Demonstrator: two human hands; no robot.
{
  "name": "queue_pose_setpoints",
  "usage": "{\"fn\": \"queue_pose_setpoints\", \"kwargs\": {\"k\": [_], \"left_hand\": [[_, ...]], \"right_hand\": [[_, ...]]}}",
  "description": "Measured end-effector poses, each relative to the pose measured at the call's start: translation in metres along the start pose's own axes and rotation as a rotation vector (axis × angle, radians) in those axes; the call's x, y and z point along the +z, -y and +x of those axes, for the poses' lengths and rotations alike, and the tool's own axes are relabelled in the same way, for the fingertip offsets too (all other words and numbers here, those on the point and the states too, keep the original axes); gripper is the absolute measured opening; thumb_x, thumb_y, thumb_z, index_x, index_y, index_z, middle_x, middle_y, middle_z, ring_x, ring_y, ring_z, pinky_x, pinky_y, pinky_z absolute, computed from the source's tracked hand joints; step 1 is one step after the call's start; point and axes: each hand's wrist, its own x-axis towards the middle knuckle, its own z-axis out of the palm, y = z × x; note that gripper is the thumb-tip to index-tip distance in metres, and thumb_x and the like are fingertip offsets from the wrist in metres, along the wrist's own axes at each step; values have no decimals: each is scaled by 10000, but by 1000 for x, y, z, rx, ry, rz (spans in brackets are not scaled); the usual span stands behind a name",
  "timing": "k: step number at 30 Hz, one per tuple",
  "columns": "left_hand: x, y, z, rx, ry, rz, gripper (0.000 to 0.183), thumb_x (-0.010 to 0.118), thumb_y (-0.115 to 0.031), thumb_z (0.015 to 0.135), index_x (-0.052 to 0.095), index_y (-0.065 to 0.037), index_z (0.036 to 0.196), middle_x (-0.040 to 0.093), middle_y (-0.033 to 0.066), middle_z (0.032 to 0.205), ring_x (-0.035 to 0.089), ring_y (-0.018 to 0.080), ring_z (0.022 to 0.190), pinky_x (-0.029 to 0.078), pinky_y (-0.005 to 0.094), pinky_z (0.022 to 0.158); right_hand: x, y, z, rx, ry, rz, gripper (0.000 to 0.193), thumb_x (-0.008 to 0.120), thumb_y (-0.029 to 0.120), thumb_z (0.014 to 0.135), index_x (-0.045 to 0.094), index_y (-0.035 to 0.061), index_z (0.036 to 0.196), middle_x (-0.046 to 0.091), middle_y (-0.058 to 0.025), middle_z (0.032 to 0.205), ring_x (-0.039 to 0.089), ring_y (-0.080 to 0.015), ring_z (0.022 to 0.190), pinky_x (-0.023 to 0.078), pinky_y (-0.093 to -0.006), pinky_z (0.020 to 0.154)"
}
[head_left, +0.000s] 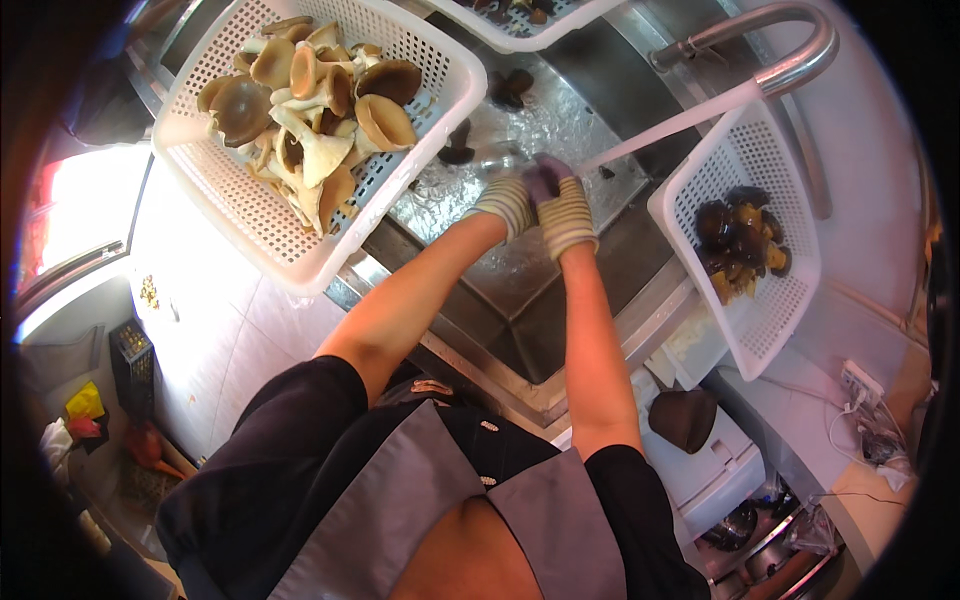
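Both my hands wear striped knit gloves with purple on the finger side and are close together over the steel sink [620, 130]. A stream of water [670, 125] falls beside my right hand [562, 210], whose fingers are curled; whatever lies in them is hidden. My left hand [508, 203] is against it, its fingers hidden by splashing water and the glove. Dark mushrooms [457, 148] lie in the wet sink beyond my hands. On the left, a white perforated basket [440, 65] holds large brown mushrooms [325, 150]. On the right, another white basket [672, 205] holds dark, wet mushrooms [742, 240].
A curved metal faucet [800, 75] reaches over the sink from the right. Part of a third white basket [530, 40] shows at the far edge. A brown bowl-shaped thing [683, 420] sits on a white box [715, 470] at the lower right, near cables and a power strip [862, 385].
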Motion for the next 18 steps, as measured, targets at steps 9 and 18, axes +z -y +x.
{"fn": "queue_pose_setpoints", "kwargs": {"k": [9,18], "left_hand": [[28,26,5,141,-374,-980,259,505,-128,809,497,-9,1039,542,90,948,503,136,902,408,255,820],[26,37,26,-359,173,-1355,345,527,-273,817,457,-19,1039,578,88,836,555,190,741,444,251,564]], "right_hand": [[11,-9,-1,141,-159,697,221,492,225,832,536,39,942,544,-73,884,520,-178,754,430,-277,712],[-4,-5,9,316,-27,703,285,484,315,812,552,39,826,526,-38,690,468,-142,613,407,-270,578]]}}
